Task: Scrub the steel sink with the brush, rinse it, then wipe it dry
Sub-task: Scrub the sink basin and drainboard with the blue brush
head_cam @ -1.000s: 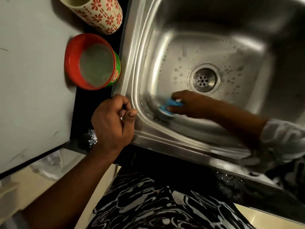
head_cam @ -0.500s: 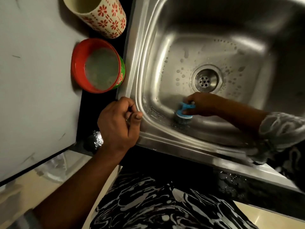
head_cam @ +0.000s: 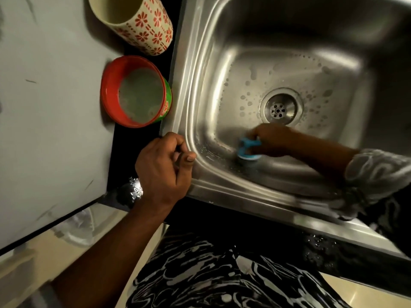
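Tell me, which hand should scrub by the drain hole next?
The right hand: it is inside the sink, gripping the blue brush just beside the drain. The left hand rests curled on the sink's rim, with no brush.

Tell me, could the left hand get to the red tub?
Probably yes: the left hand rests curled on the sink rim, and only bare dark counter lies between it and the red tub.

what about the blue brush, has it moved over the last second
Yes. The blue brush, held in the right hand, has slid across the sink floor, away from the wall by the left hand and nearer the drain.
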